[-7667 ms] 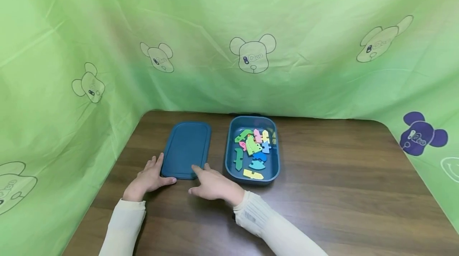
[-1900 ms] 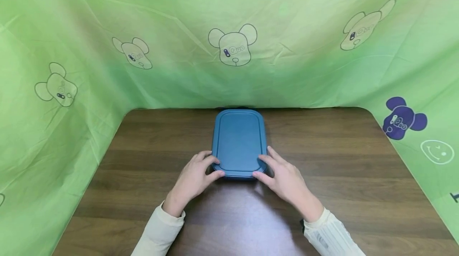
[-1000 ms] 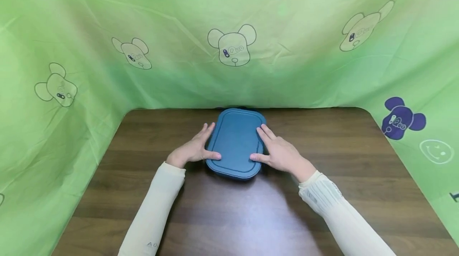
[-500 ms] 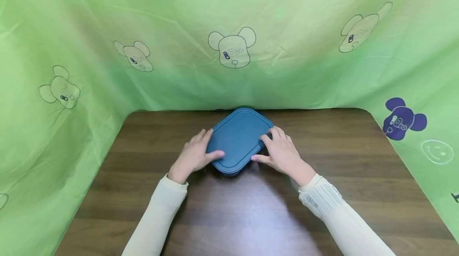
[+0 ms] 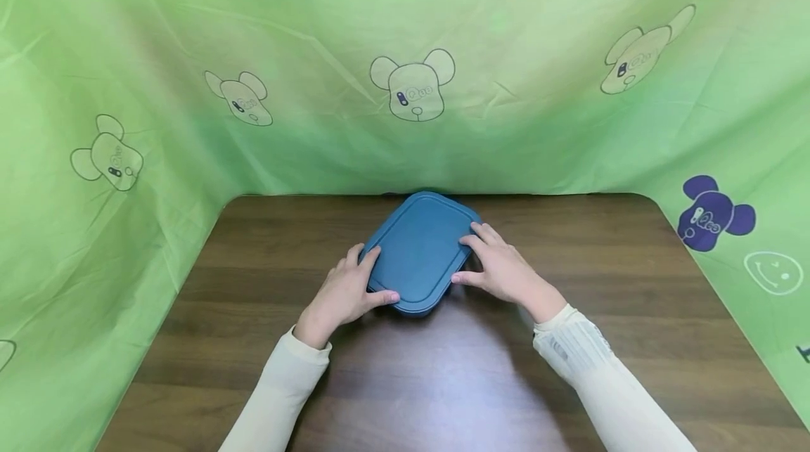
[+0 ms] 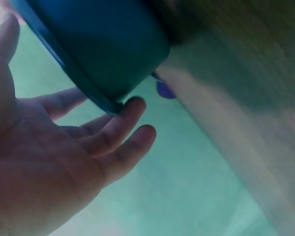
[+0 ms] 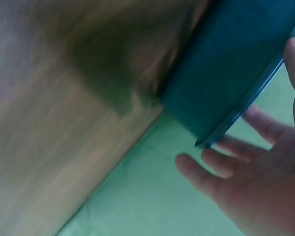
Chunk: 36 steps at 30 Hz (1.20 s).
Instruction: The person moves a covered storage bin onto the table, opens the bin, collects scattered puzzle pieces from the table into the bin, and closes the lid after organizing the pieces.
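Note:
A blue rectangular box with a blue lid (image 5: 420, 248) on it stands at the far middle of the table, its far end angled to the right. The lid hides the inside. My left hand (image 5: 344, 290) holds the box's near left corner, its thumb on top of the lid and its fingers along the left edge. On the other side, my right hand (image 5: 503, 269) grips the right edge, thumb at the rim and fingers bent over the far right corner. Below the lid rim, the box wall (image 6: 113, 44) shows in the left wrist view, with fingertips at the rim.
The brown wood-grain table (image 5: 253, 367) ends at a green cloth (image 5: 316, 150) printed with bear heads, which hangs close behind the box and along both sides. A shadow falls on the table around the hands.
The lid, earlier flat on the table beside the open box of colourful puzzle pieces, now covers it. Both hands have since turned the box clockwise; in the last half second it shifted slightly.

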Tool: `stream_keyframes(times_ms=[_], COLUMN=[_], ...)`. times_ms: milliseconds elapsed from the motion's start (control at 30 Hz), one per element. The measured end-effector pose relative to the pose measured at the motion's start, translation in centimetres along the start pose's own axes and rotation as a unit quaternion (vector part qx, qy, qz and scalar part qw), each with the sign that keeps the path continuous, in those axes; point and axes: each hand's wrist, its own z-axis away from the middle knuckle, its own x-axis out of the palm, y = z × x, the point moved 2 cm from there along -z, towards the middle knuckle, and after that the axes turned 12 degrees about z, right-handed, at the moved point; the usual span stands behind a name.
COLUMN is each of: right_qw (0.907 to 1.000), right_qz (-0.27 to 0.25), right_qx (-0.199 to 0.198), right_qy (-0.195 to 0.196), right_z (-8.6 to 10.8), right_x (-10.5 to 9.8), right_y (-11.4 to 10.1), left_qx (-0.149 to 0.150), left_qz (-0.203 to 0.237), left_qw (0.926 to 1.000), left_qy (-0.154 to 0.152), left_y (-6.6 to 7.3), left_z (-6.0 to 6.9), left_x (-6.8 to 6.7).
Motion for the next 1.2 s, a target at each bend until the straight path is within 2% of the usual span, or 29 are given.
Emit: stream_keyframes(times_ms=[167,267,333,400,467,533,633,733,867,1033,1200], right_qw=[0.9953,0.9919,0.9907,0.9925,0.9945,0.9954,0.9931,0.9906,0.9887,0.9916,0.991], right_qz=[-0.068,-0.09,-0.092,-0.066,-0.027,0.021,0.074,0.094,0.099,0.085,0.072], right_qx=[-0.016,-0.02,-0.016,-0.009,-0.007,-0.012,-0.021,-0.025,-0.02,-0.019,-0.021], right_qy=[-0.067,-0.088,-0.099,-0.103,-0.1,-0.093,-0.088,-0.096,-0.111,-0.096,-0.111], right_z=[0.0,0.0,-0.2,-0.4,-0.9,-1.5,-2.3,-2.8,-2.9,-2.6,-2.0], right_x=[-1.1,-1.9,-2.2,-2.4,-2.3,-2.1,-1.8,-1.6,-1.4,-1.1,0.1], right_y=[1.5,2.0,2.0,1.8,1.4,0.7,-0.2,-0.7,-0.7,-0.6,-0.6], left_qx=[0.011,0.029,0.052,0.085,0.116,0.132,0.128,0.112,0.106,0.117,0.112], left_qz=[0.005,0.025,0.035,0.036,0.02,-0.015,-0.077,-0.125,-0.145,-0.128,-0.112], left_qw=[0.9999,0.9992,0.998,0.9957,0.9929,0.9898,0.9826,0.9752,0.9725,0.9758,0.9765], left_qy=[0.01,0.011,0.009,0.004,-0.017,-0.049,-0.11,-0.144,-0.148,-0.132,-0.146], left_y=[1.0,1.2,1.0,0.8,0.7,0.6,0.5,0.6,0.9,1.0,0.2], left_z=[1.2,1.1,0.3,-1.2,-3.0,-4.8,-6.9,-7.9,-8.2,-7.8,-7.3], left_x=[0.0,-0.3,-0.5,-0.8,-0.9,-0.9,-0.8,-0.8,-1.0,-0.6,0.5])
